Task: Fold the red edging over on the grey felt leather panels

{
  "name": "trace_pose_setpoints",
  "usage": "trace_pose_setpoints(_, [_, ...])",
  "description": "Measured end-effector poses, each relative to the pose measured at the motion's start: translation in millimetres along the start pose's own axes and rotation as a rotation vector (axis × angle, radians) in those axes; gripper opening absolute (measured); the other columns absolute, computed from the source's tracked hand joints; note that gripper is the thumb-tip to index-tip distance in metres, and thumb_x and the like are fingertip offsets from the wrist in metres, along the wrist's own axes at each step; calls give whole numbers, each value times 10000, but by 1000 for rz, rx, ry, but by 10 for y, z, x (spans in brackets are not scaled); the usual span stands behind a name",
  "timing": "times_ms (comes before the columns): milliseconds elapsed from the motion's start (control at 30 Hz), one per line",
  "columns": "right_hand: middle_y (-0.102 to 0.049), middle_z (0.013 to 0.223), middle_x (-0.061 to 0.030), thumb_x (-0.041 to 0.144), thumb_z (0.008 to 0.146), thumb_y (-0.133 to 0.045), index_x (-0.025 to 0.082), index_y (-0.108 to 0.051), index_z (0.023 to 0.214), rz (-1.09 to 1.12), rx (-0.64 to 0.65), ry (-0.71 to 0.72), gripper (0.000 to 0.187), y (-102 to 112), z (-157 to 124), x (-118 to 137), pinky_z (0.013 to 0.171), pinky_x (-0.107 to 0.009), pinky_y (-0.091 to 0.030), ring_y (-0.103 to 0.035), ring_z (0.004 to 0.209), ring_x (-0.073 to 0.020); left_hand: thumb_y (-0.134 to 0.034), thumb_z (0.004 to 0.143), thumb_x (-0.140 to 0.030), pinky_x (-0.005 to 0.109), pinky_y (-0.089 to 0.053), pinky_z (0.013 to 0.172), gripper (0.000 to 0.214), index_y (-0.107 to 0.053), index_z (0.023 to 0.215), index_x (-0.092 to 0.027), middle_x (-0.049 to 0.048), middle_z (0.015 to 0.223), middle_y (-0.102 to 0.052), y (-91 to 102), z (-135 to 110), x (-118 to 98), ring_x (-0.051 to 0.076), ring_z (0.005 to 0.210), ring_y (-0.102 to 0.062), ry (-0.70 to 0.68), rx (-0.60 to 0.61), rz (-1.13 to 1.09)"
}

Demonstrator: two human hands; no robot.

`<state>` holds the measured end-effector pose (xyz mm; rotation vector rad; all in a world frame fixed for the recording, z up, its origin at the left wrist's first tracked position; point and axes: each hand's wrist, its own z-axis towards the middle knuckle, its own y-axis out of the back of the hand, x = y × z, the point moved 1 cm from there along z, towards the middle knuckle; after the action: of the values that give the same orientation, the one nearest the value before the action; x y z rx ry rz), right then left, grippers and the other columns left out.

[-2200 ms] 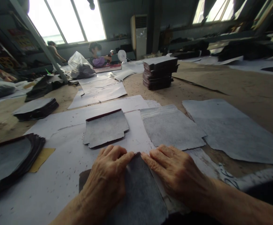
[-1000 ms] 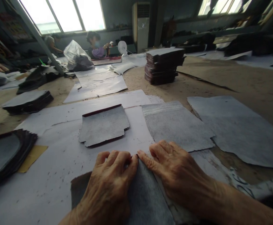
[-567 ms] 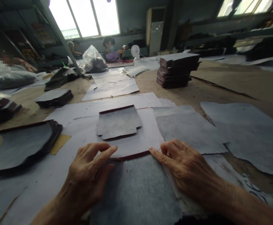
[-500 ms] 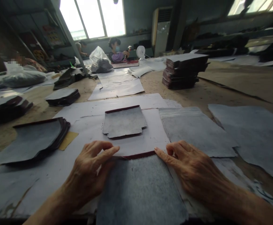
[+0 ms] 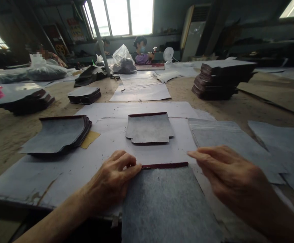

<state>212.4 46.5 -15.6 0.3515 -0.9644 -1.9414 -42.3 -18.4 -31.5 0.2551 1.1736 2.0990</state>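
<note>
A grey-backed sheet of material (image 5: 167,202) lies in front of me, its far edge folded over into a narrow dark-red strip (image 5: 169,165). My left hand (image 5: 114,177) is closed at the strip's left end, thumb tip pressing the corner. Off the sheet to the right, my right hand (image 5: 228,179) hovers with its fingers drawn together, pointing left; I see nothing in them. Beyond the sheet lies a smaller grey piece (image 5: 149,128) with notched near corners and a dark-red far edge.
White paper (image 5: 106,135) covers the table under the work. A stack of grey pieces (image 5: 58,135) stands left, beside a yellow scrap (image 5: 90,139). Larger grey sheets (image 5: 217,135) lie right. A tall stack (image 5: 220,81) stands behind. A masked person (image 5: 143,55) sits across the table.
My right hand has left the right end of the red strip and moved right. My left thumb has come onto the strip's left corner. The view has swung left.
</note>
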Motion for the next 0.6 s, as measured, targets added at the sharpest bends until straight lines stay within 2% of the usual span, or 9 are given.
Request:
trace_pose_setpoints(100, [-613,841,-87,31,812,-415,107,-625,960,127,96,103,268,-199,154,329,676,-324,-498,-531,785,-188,-429,785,12,315,-470,659,290,-594,995,-99,76,811,-553,-5,7,-23,166,767,-472,-22,17,37])
trace_pose_setpoints(200, [-597,800,-95,23,799,-391,79,-623,908,219,198,122,263,-399,243,534,659,-329,-495,-509,749,-187,-416,798,-11,321,-468,656,259,-592,965,-102,71,795,-545,-15,15,-43,169,755,-464,-25,24,63])
trace_pose_setpoints(300, [-582,807,-101,28,801,-377,76,-616,880,176,246,149,256,-491,248,600,670,-337,-484,-493,748,-188,-384,800,-12,329,-462,644,254,-593,918,-92,79,784,-537,-24,25,-60,172,734,-452,-33,55,97])
trace_pose_setpoints(433, [-575,794,-65,36,811,-385,115,-591,782,130,295,189,222,-482,221,611,642,-312,-463,-480,721,-175,-384,784,9,336,-457,657,271,-583,940,-88,83,799,-541,4,7,-35,175,741,-457,-26,92,58])
trace_pose_setpoints(600, [-574,786,-52,30,826,-362,131,-581,779,92,276,225,245,-472,234,631,639,-299,-446,-487,713,-163,-393,761,40,299,-468,650,376,-566,1061,-106,87,872,-552,82,-105,55,160,772,-479,40,17,-62])
